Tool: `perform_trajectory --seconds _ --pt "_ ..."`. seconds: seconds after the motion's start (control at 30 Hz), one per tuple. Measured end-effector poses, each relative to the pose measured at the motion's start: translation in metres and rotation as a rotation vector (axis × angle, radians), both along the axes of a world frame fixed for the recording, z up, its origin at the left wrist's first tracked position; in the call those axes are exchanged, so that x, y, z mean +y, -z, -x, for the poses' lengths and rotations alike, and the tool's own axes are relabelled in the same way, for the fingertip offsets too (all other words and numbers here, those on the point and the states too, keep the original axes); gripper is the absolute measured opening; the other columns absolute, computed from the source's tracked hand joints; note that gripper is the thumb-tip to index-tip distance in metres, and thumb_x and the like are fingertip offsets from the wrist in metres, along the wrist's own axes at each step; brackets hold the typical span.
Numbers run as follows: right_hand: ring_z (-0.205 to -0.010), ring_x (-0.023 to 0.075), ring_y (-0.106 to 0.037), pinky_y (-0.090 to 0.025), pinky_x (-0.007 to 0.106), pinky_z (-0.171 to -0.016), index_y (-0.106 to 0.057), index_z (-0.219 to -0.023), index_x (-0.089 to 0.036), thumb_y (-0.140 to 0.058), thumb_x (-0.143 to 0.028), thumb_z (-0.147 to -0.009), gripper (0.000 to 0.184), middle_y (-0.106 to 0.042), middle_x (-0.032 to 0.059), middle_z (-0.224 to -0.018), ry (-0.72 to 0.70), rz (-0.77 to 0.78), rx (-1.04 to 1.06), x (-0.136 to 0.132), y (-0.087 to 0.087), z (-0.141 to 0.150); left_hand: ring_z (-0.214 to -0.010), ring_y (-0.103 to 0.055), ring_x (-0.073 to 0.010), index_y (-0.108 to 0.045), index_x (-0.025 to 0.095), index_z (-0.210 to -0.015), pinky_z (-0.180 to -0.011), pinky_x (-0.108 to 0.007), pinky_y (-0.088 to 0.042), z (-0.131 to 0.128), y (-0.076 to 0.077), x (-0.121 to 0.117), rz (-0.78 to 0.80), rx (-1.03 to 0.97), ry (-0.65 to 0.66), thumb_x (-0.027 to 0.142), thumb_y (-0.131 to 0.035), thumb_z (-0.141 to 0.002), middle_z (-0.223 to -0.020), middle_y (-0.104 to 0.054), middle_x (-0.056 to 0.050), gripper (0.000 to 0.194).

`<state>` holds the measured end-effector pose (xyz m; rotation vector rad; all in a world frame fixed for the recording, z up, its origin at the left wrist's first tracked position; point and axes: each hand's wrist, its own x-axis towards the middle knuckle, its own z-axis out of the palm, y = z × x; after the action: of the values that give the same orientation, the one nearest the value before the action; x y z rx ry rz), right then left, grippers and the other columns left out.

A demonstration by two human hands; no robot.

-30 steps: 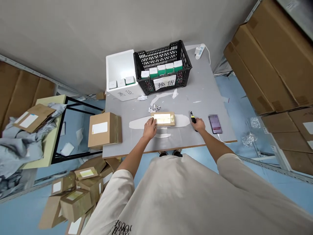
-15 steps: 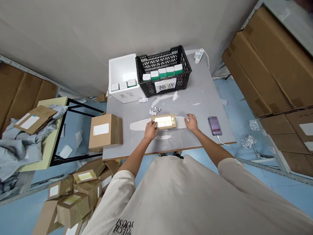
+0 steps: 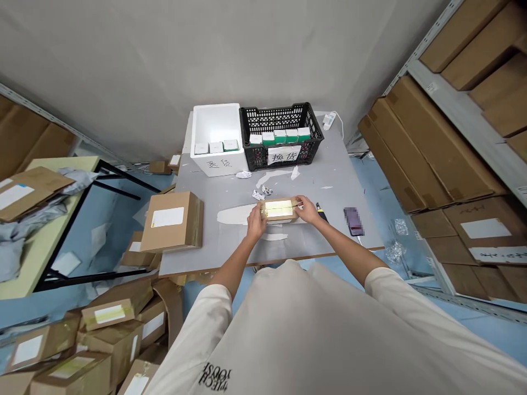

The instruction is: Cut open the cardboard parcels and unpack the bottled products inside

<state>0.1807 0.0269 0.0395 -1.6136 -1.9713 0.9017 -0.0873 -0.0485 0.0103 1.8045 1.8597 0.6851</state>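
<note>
A small cardboard box (image 3: 278, 209) with a shiny taped label lies on the table in front of me, a dark line running lengthwise across its top. Its left end is gripped by my left hand (image 3: 256, 221), thumb and fingers around the corner. My right hand (image 3: 307, 210) is at the opposite end, fingers bent in against the edge; the fingertips are partly hidden. Just right of that hand rests a black and yellow utility knife (image 3: 321, 213). Crumpled paper scraps (image 3: 262, 193) lie behind the box.
A white foam bin (image 3: 218, 166) and black plastic crate (image 3: 249, 156), both holding small boxes, stand at the back. A larger carton (image 3: 168, 222) is at left, a phone (image 3: 353, 221) at right. Cartons (image 3: 111, 312) pile on the floor; shelves (image 3: 436, 88) hold more.
My right hand has moved left from beside the box onto its right end. The utility knife now shows on the table. The camera view has shifted.
</note>
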Motion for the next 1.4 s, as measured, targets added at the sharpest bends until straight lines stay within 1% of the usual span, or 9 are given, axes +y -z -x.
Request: perform_trajectory --seconds 0.23,0.47,0.63,0.83,0.93,1.03,1.2,1.3,1.4 --pt "-0.109 0.0249 -0.061 -0.050 0.042 -0.103 -0.068 -0.119 -0.021 -0.053 -0.009 -0.078 0.045 -0.063 0.0103 -0.124 -0.095 -0.074 -0.130 0.005 0.001 0.004 -0.143 -0.046 -0.0322 -0.014 0.024 -0.166 -0.116 -0.048 -0.042 0.007 0.005 -0.002 -0.046 -0.091 0.026 0.018 -0.057 -0.087 -0.156 -0.048 -0.014 0.090" --pt "-0.128 0.0354 -0.052 -0.043 0.051 -0.106 -0.063 -0.140 -0.027 -0.062 -0.015 -0.078 0.063 -0.056 0.0078 -0.151 -0.213 -0.032 -0.440 0.030 0.001 0.001 -0.146 -0.043 -0.0319 -0.017 0.022 -0.166 -0.117 -0.049 -0.040 0.008 0.009 -0.003 -0.045 -0.104 0.039 0.016 -0.056 -0.085 -0.158 -0.045 -0.015 0.090" --pt "-0.120 0.0318 -0.059 -0.045 0.047 -0.104 -0.063 -0.139 -0.029 -0.057 -0.019 -0.086 0.055 -0.062 0.0038 -0.145 -0.328 -0.011 -0.467 0.039 -0.003 0.002 -0.141 -0.048 -0.0327 -0.025 0.019 -0.162 -0.115 -0.049 -0.041 0.008 0.010 0.001 -0.013 -0.137 0.008 0.022 -0.058 -0.088 -0.152 -0.049 -0.017 0.082" --pt "-0.119 0.0308 -0.062 -0.045 0.046 -0.101 -0.058 -0.144 -0.028 -0.046 -0.025 -0.098 0.048 -0.062 0.0078 -0.145 -0.369 -0.035 -0.405 0.033 0.000 -0.006 -0.133 -0.056 -0.0305 -0.028 0.019 -0.159 -0.113 -0.047 -0.043 0.006 0.011 0.005 0.000 -0.161 -0.047 0.019 -0.060 -0.086 -0.146 -0.056 -0.017 0.079" --pt "-0.113 0.0300 -0.065 -0.046 0.044 -0.099 -0.060 -0.139 -0.027 -0.037 -0.031 -0.104 0.042 -0.070 0.0093 -0.131 -0.306 -0.022 -0.382 0.036 -0.001 -0.005 -0.131 -0.057 -0.0303 -0.026 0.019 -0.158 -0.111 -0.046 -0.045 0.005 0.012 0.004 0.019 -0.194 -0.062 0.020 -0.059 -0.088 -0.144 -0.058 -0.017 0.078" --pt "-0.104 0.0297 -0.067 -0.048 0.040 -0.090 -0.061 -0.132 -0.025 -0.031 -0.038 -0.107 0.041 -0.074 0.0102 -0.115 -0.156 0.048 -0.345 0.046 -0.003 0.001 -0.134 -0.055 -0.0310 -0.028 0.017 -0.157 -0.110 -0.047 -0.046 0.005 0.013 0.001 0.026 -0.193 -0.061 0.022 -0.058 -0.090 -0.143 -0.059 -0.018 0.073" --pt "-0.091 0.0316 -0.065 -0.049 0.040 -0.080 -0.051 -0.136 -0.021 -0.043 -0.042 -0.103 0.039 -0.074 0.0118 -0.100 0.127 0.110 -0.305 0.063 0.007 0.015 -0.138 -0.049 -0.0292 -0.046 0.020 -0.145 -0.115 -0.047 -0.043 0.007 0.011 0.000 -0.001 -0.082 0.038 0.017 -0.055 -0.089 -0.145 -0.054 -0.015 0.057" --pt "-0.091 0.0301 -0.064 -0.050 0.040 -0.084 -0.053 -0.136 -0.021 -0.049 -0.034 -0.100 0.038 -0.072 0.0109 -0.102 0.143 0.044 -0.290 0.065 0.020 0.017 -0.140 -0.047 -0.0286 -0.050 0.021 -0.144 -0.115 -0.045 -0.042 0.008 0.010 0.001 0.012 -0.011 0.070 0.017 -0.052 -0.091 -0.147 -0.051 -0.014 0.054" --pt "-0.103 0.0287 -0.062 -0.050 0.039 -0.092 -0.066 -0.125 -0.024 -0.047 -0.028 -0.100 0.032 -0.068 0.0114 -0.116 0.066 0.000 -0.268 0.062 0.031 0.013 -0.136 -0.049 -0.0295 -0.051 0.023 -0.145 -0.112 -0.046 -0.044 0.007 0.008 0.003 0.034 0.033 0.081 0.018 -0.052 -0.092 -0.145 -0.052 -0.014 0.053"
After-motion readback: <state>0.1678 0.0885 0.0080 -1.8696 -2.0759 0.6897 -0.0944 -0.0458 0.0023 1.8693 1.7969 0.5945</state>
